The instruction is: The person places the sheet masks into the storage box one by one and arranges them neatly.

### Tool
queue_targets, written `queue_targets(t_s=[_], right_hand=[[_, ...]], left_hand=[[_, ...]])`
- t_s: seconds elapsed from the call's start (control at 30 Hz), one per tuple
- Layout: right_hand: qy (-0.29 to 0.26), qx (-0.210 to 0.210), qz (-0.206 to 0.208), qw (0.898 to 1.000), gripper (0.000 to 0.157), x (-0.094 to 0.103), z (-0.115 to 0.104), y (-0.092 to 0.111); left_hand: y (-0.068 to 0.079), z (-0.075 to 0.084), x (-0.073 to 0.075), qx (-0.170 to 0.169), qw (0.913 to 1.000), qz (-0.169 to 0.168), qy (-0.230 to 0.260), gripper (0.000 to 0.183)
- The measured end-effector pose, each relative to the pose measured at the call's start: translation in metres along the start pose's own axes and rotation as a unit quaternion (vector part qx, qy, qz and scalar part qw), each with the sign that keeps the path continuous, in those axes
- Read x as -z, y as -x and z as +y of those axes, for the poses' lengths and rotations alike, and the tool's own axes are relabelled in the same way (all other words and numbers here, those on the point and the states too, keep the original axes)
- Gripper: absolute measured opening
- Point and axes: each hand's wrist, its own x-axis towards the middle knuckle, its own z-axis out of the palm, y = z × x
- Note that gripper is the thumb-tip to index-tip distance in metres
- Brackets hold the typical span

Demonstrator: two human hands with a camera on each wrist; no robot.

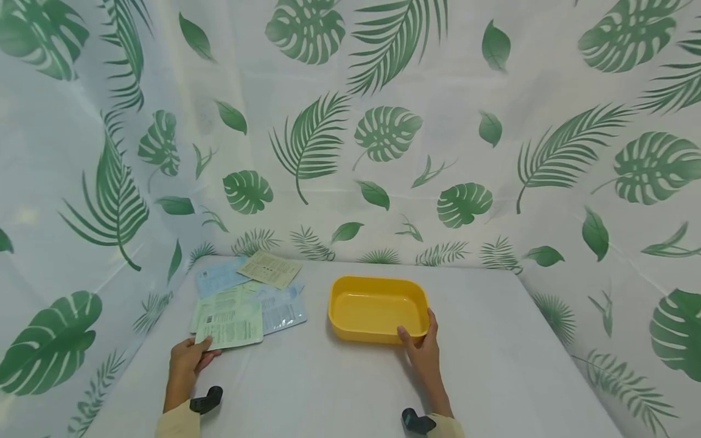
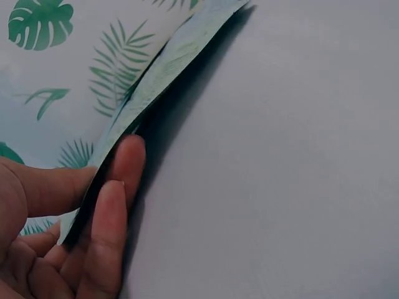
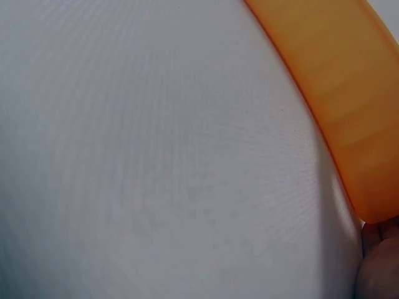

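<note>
My left hand [image 1: 185, 364] pinches the near left corner of a flat light-green printed packet [image 1: 235, 328]. In the left wrist view the thumb lies on one face of this packet [image 2: 168, 68] and the fingers are under the other, its edge lifted off the table. More flat packets lie overlapping behind it: a blue one [image 1: 219, 277], a yellowish one [image 1: 271, 269] and a shiny pale-blue one [image 1: 285, 313]. My right hand [image 1: 426, 359] grips the near right corner of a yellow plastic tray [image 1: 350, 333], thumb at the rim. The tray's inside shows only its bare bottom.
A white cloth covers the table [image 1: 317, 389]. Leaf-patterned curtains [image 1: 405, 182] enclose it at the back and on both sides. Black devices [image 1: 207, 400] are strapped to both wrists.
</note>
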Motion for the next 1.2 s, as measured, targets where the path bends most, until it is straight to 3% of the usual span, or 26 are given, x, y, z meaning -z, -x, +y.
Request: queue_targets(t_s=[0.27,0.4,0.57,0.97,1.2], right_hand=[[-0.003,-0.001,0.002,1.0,0.089,-0.002,-0.001,-0.001],[0.001,-0.002,0.004,1.0,0.089,-0.002,-0.002,-0.001],[0.001,-0.001,0.007,1.0,0.089,-0.001,-0.002,0.0],[-0.009,-0.007,-0.005,1.0,0.091,0.002,-0.003,0.001],[-0.004,-0.007,-0.006,1.0,0.092,0.001,0.0,0.0]], left_hand=[[0.005,-0.006,-0.001,-0.068,0.9966,0.026,-0.039,0.051],[0.007,-0.007,-0.003,-0.074,0.9958,0.027,-0.047,0.054],[0.015,-0.006,-0.012,-0.07,0.9975,0.0,-0.007,0.05],[0.036,0.014,-0.071,-0.101,0.9894,-0.096,0.041,0.047],[0.047,0.036,-0.111,-0.103,0.9841,-0.137,0.046,0.045]])
